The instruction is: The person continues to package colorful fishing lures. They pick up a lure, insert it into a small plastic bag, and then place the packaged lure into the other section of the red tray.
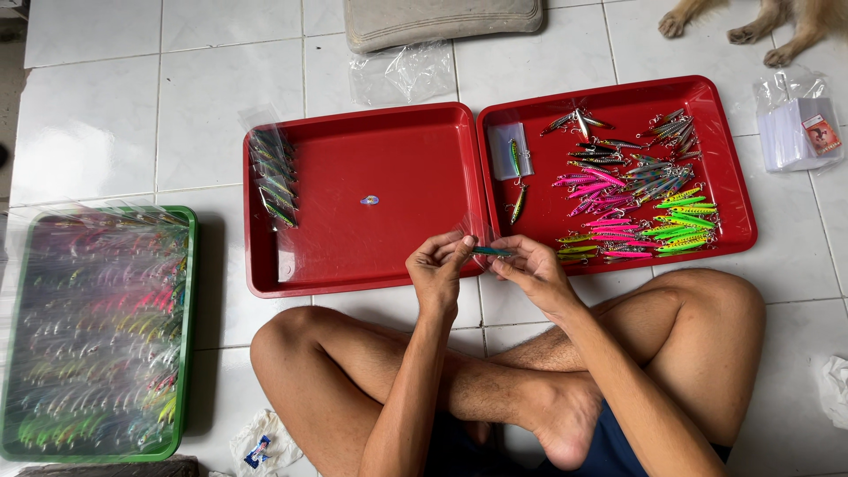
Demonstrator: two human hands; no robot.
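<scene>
Person cross-legged on white tile floor (97, 115), both hands on one lure over the seam of two red trays.

Green tray (187, 336) at far left, full of bagged lures in rows. Left red tray (353, 256) nearly bare: a stack of bagged lures (272, 177) along its left wall, one small sticker (369, 200) mid-floor. Right red tray (720, 150) holds a loose pile of lures (640, 199), pink, green, yellow, dark, plus one bagged lure (512, 152) at its left side. Clear sleeves (795, 132) on tile right of it; animal paws (751, 26) top right. Left hand (437, 269) fingers pinched on the clear bag end, right hand (530, 269) fingers pinched on the teal lure (491, 252), held level between them, just above the trays' near rims.
</scene>
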